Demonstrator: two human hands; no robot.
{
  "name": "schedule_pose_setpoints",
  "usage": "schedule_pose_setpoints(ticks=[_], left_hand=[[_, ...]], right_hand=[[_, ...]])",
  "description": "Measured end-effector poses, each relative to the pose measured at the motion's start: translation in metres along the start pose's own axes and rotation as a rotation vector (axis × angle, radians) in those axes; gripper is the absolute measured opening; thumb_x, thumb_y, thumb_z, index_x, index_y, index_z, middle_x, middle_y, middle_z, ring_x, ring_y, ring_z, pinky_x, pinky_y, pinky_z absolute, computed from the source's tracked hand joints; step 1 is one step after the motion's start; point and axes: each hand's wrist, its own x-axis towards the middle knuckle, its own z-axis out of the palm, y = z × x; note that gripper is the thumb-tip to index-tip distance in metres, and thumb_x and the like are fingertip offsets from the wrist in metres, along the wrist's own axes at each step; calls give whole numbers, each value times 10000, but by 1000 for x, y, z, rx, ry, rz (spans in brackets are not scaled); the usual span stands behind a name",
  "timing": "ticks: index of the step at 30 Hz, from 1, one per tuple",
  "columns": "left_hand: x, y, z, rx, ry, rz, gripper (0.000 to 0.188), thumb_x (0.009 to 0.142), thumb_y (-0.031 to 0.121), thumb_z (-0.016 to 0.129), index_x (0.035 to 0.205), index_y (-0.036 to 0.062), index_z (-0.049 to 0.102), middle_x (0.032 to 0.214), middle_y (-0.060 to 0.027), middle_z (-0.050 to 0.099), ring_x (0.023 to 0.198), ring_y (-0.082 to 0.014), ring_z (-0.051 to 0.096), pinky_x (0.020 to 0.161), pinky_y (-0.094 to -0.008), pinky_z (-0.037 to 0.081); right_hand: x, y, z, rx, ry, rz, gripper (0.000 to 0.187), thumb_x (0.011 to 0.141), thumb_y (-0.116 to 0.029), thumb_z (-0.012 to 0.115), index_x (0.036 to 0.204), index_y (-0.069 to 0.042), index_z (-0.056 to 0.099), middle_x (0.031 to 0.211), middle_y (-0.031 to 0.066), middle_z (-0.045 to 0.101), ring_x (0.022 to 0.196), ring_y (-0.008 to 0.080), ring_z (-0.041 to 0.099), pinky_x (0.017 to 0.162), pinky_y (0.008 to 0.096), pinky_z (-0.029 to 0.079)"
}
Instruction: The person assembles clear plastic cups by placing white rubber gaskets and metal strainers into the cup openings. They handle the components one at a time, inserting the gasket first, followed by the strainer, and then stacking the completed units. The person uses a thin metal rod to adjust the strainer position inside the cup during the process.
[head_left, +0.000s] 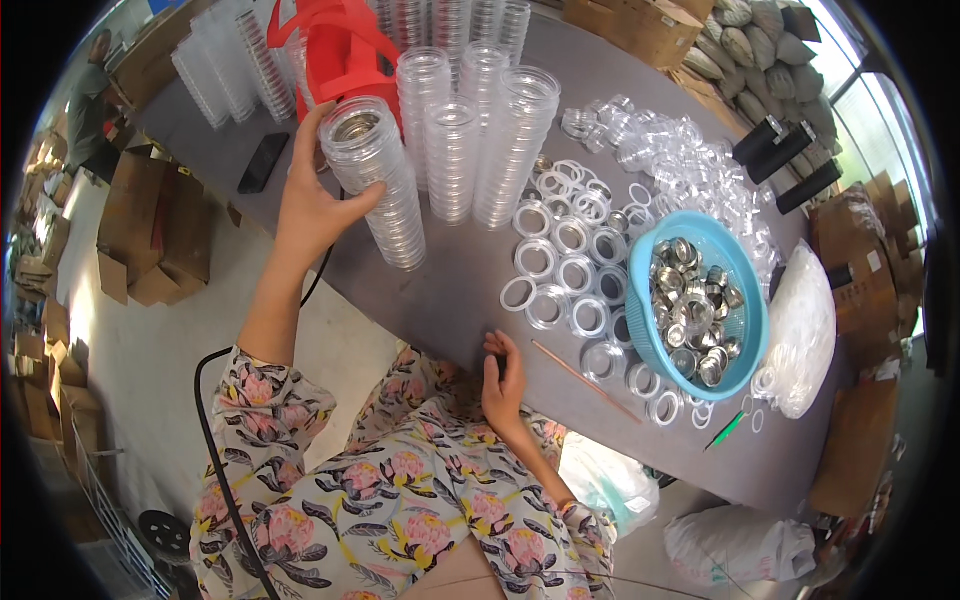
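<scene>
My left hand point(318, 195) is wrapped round the upper part of a tall stack of clear round plastic containers point(400, 225). Thumb and fingers press its sides just below the top rim. Inside the topmost container a silvery metal piece point(357, 125) shows. My right hand point(504, 385) rests at the table's near edge, fingers loosely apart and nothing visible in it. Closest to it lies a thin brown stick point(585, 380). Beyond the stick, clear plastic rings point(575, 275) are spread in rows beside a light-blue basket point(640, 300) holding metal caps point(700, 310).
More stacks of clear containers point(515, 150) and a red bag point(350, 65) stand behind the held stack. A dark phone point(263, 163) lies to the left. Loose clear plastic parts point(680, 160), a white plastic bag point(803, 330) and a green pen-like tool point(725, 430) are at right.
</scene>
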Motion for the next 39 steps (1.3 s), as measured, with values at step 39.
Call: schedule_pose_setpoints(ticks=[39], left_hand=[[-118, -113, 100, -20, 30, -281, 720, 593, 165, 759, 1172, -14, 369, 1038, -187, 542, 963, -316, 541, 828, -377, 424]], right_hand=[[55, -34, 17, 22, -100, -134, 612, 707, -46, 652, 1245, 13, 366, 1165, 194, 481, 1051, 302, 514, 884, 345, 405]])
